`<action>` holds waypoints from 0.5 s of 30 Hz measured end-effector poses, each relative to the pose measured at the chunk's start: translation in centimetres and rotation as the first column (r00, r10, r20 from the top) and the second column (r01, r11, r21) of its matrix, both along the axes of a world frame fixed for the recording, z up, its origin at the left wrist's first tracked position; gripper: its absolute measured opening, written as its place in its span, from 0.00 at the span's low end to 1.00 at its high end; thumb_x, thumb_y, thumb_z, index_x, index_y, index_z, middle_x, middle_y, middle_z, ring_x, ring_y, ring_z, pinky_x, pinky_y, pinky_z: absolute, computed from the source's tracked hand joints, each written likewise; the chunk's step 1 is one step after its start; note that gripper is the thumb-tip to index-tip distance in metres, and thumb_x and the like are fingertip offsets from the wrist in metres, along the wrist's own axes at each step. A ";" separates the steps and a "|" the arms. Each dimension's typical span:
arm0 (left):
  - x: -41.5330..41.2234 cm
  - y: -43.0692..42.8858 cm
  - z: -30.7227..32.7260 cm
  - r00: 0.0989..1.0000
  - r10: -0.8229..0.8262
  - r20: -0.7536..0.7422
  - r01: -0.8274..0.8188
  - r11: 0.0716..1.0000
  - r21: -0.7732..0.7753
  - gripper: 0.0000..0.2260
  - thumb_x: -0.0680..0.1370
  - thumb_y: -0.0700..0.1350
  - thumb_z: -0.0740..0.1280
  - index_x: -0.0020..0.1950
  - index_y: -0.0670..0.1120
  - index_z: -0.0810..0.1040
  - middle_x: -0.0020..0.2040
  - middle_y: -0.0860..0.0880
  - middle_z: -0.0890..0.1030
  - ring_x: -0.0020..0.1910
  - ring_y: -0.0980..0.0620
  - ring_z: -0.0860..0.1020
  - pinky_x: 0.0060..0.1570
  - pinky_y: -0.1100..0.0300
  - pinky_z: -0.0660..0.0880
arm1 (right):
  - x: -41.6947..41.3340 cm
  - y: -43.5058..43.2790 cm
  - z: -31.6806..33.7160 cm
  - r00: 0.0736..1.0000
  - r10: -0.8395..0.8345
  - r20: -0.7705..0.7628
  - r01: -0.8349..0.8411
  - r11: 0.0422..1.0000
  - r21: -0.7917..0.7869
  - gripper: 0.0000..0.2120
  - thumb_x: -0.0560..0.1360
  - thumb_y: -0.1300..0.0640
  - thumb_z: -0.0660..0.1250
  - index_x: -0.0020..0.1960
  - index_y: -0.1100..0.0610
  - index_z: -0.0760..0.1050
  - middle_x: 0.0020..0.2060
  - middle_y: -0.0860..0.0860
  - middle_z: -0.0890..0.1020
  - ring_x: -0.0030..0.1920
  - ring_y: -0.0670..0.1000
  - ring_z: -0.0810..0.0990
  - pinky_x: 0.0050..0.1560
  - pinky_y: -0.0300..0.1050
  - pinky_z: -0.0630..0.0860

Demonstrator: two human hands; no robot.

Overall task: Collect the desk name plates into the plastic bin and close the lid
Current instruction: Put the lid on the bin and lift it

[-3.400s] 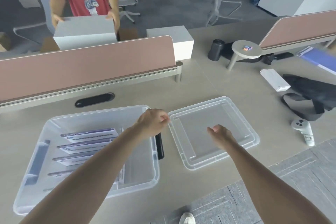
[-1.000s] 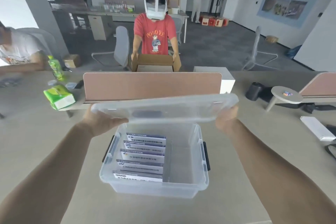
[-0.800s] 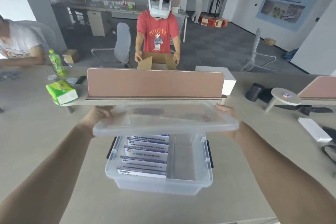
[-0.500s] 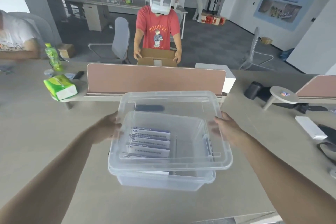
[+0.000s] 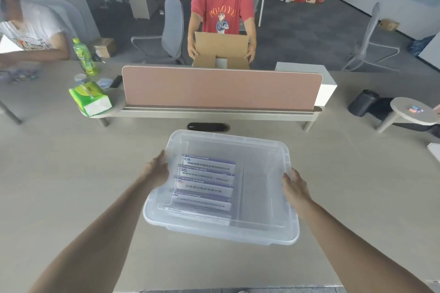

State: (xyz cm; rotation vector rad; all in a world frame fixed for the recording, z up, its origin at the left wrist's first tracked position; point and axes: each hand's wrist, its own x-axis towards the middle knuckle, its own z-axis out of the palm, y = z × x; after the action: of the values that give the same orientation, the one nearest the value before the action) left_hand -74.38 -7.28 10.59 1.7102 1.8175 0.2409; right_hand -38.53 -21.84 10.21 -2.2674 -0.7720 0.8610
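My left hand (image 5: 157, 171) and right hand (image 5: 294, 185) clasp opposite ends of one clear plastic lid (image 5: 262, 150) atop one clear plastic bin (image 5: 209, 232) on the beige desk (image 5: 71, 173). Five purple-and-white name plates (image 5: 206, 183) sit inside.

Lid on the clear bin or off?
On: the clear plastic lid lies flat over the clear plastic bin, white name plates showing through. Left hand and right hand hold its sides. Latched: cannot tell.

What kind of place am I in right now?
Probably an open-plan office: a long shared desk, a pink divider panel between workstations, and a swivel chair on the carpeted floor behind it.
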 end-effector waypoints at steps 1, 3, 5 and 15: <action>0.1 -0.1 -0.3 0.999 -0.007 -0.036 0.007 1.000 -0.010 0.23 0.83 0.44 0.52 0.79 0.51 0.57 0.69 0.38 0.74 0.64 0.36 0.74 0.59 0.50 0.72 | 0.1 0.1 -0.3 1.000 0.017 0.005 -0.017 1.000 -0.010 0.23 0.79 0.44 0.53 0.74 0.42 0.61 0.64 0.58 0.75 0.58 0.62 0.76 0.57 0.57 0.77; 0.3 -0.2 -0.8 0.997 -0.017 -0.070 0.017 1.000 0.004 0.24 0.84 0.44 0.51 0.80 0.51 0.54 0.70 0.38 0.73 0.66 0.35 0.72 0.60 0.50 0.70 | 0.5 0.6 -1.2 0.998 0.051 0.039 -0.050 0.998 -0.033 0.24 0.79 0.44 0.52 0.75 0.41 0.58 0.66 0.58 0.74 0.62 0.64 0.74 0.63 0.58 0.72; 0.6 -0.2 -1.1 0.998 -0.009 -0.060 0.011 1.000 0.028 0.24 0.84 0.44 0.51 0.80 0.50 0.52 0.69 0.37 0.73 0.65 0.34 0.72 0.60 0.50 0.70 | 0.7 1.2 -1.4 0.993 0.080 0.087 -0.071 0.992 -0.103 0.26 0.79 0.42 0.48 0.76 0.41 0.54 0.71 0.59 0.70 0.67 0.65 0.70 0.68 0.61 0.66; 1.3 -0.3 -3.2 0.993 0.056 0.100 -0.066 0.993 0.103 0.23 0.84 0.48 0.51 0.80 0.54 0.54 0.77 0.45 0.64 0.73 0.41 0.66 0.69 0.49 0.66 | 1.3 1.6 -2.9 0.992 0.087 0.088 -0.080 0.994 -0.078 0.25 0.82 0.43 0.48 0.78 0.44 0.52 0.69 0.61 0.70 0.68 0.63 0.70 0.67 0.56 0.67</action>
State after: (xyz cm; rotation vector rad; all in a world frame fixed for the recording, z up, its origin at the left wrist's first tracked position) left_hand -73.10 -7.62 7.35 1.6853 1.8155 0.4454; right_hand -37.23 -20.27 7.29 -2.3678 -0.8956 0.8421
